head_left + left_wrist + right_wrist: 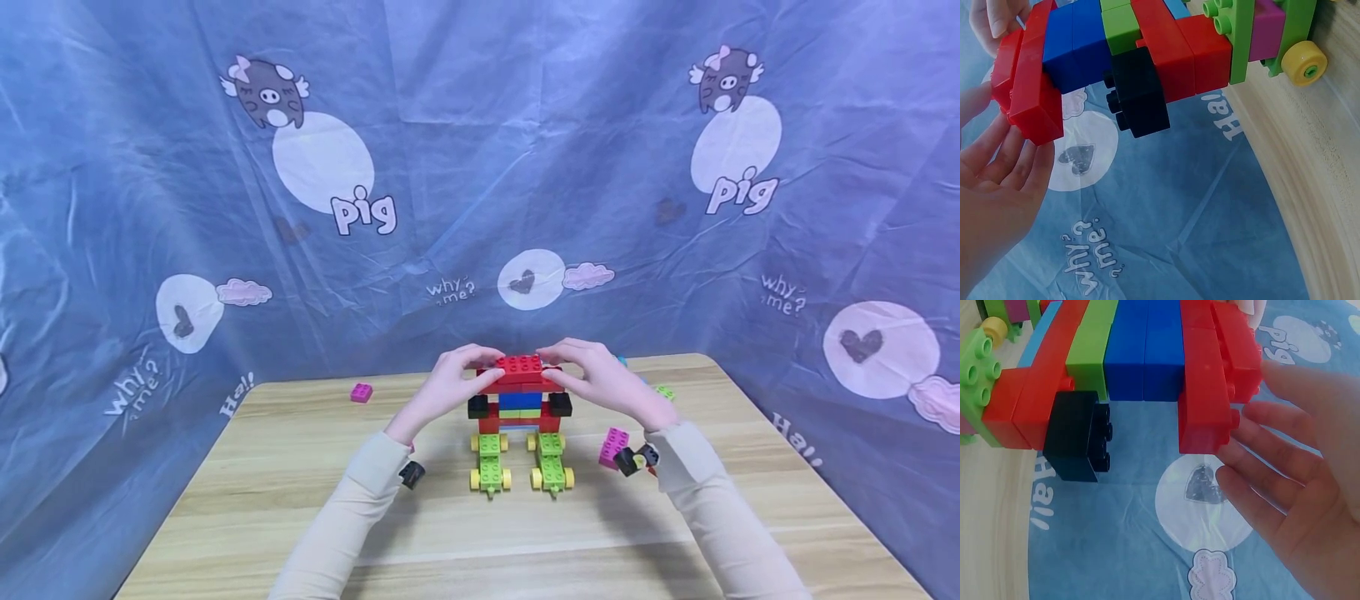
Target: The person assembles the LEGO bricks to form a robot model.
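Observation:
A stacked brick figure stands on two lime wheeled bases [490,471] with yellow wheels. Above them come red bricks, black side bricks [1141,94], a lime layer, blue bricks [520,402] and wide red bricks [1200,394]. One more red brick [519,367] sits on top. At the left end, my left hand [450,379] holds the upper red bricks between thumb and fingertips. My right hand [603,383] is at the right end, its thumb against the top red brick and its fingers loosely extended beside the red brick below.
Magenta bricks lie at the back left [362,392] and right of the figure [613,447]. Small black pieces [412,474] are near both wrists. A lime brick [664,391] lies behind the right forearm. A blue printed cloth [465,167] hangs around the wooden table [247,500].

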The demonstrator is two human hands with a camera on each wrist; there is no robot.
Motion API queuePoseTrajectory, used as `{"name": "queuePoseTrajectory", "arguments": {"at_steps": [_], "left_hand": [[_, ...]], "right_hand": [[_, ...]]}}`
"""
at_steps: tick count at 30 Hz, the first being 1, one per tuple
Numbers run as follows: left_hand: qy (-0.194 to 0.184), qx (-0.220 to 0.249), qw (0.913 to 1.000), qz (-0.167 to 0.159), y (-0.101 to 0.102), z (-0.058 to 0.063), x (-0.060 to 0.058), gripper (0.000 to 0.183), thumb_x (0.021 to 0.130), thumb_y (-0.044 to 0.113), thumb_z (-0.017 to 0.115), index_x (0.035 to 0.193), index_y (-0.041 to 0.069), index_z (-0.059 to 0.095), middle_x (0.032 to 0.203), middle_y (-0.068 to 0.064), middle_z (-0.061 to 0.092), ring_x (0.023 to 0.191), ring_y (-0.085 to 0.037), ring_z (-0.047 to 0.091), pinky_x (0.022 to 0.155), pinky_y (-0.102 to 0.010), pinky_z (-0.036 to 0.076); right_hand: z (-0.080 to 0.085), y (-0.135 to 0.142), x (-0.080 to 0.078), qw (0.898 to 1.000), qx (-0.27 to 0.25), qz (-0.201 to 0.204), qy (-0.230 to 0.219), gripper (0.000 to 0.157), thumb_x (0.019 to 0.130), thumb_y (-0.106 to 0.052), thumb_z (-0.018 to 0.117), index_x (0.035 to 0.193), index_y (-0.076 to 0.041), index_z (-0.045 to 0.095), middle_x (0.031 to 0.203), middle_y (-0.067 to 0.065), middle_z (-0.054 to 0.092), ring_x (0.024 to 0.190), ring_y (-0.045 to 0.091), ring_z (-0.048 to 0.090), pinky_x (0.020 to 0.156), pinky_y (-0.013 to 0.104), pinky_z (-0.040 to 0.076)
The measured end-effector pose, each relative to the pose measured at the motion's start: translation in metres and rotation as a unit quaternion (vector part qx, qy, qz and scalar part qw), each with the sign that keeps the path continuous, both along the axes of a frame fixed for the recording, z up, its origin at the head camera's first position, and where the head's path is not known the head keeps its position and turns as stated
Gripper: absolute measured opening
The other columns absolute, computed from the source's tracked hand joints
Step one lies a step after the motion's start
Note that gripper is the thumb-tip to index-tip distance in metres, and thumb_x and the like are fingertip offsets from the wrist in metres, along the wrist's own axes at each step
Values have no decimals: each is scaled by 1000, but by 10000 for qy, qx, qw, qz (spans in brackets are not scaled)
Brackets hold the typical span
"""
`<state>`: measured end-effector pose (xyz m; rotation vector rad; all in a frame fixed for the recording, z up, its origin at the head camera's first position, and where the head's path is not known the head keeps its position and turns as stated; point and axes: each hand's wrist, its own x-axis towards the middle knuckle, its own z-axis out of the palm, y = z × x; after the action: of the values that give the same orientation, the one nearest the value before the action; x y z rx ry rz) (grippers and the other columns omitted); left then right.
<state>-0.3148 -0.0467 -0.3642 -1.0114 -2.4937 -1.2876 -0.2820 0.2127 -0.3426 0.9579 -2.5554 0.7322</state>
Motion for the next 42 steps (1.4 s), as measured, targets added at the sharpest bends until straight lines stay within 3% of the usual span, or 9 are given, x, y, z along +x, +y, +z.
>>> {"name": "queuePoseTrajectory", "arguments": {"at_steps": [10, 20, 26, 32, 39, 42], "left_hand": [[33, -33, 10000, -41, -1, 1, 0, 29, 86, 29, 67, 112, 17, 66, 108, 2, 68, 97, -8, 64, 92, -28, 53], [-259, 220, 9994, -48, -1, 2, 0, 29, 84, 29, 69, 111, 16, 67, 107, 0, 70, 98, -12, 66, 93, -35, 53], [-233, 247, 9994, -66, 0, 1, 0, 28, 84, 26, 70, 110, 15, 67, 108, -2, 70, 100, -15, 66, 92, -38, 54], [-160, 259, 9995, -55, -1, 1, 0, 29, 84, 26, 69, 111, 15, 67, 108, -2, 70, 99, -16, 66, 91, -38, 54], [-139, 124, 9998, -5, -1, 1, 1, 29, 85, 29, 68, 112, 18, 67, 109, 2, 69, 95, -11, 66, 86, -28, 56], [-119, 138, 9998, -37, -1, 1, 1, 29, 85, 29, 68, 112, 18, 67, 109, 2, 69, 96, -12, 66, 87, -30, 56]], "right_hand": [[0, -6, -2, 10000, 0, 15, -32, 33, 90, -28, 62, 119, -14, 64, 106, 0, 68, 96, 14, 64, 79, 37, 58], [0, -7, -4, 9999, 93, -94, 62, 30, 88, -29, 64, 116, -16, 65, 103, -3, 69, 93, 10, 64, 77, 29, 57], [0, -7, -4, 9999, 91, -36, 92, 29, 88, -27, 65, 115, -15, 65, 102, -3, 70, 92, 10, 65, 77, 28, 57], [2, -7, -4, 9999, 138, -26, 73, 30, 88, -26, 65, 115, -14, 65, 103, -1, 70, 93, 11, 65, 78, 29, 57], [5, -8, -1, 9998, 200, -64, 41, 31, 88, -28, 65, 116, -13, 64, 104, 0, 70, 93, 13, 66, 78, 31, 57], [6, -8, 0, 9997, 225, -66, 67, 31, 88, -27, 65, 115, -13, 64, 103, 0, 70, 92, 12, 66, 78, 31, 57]]}}
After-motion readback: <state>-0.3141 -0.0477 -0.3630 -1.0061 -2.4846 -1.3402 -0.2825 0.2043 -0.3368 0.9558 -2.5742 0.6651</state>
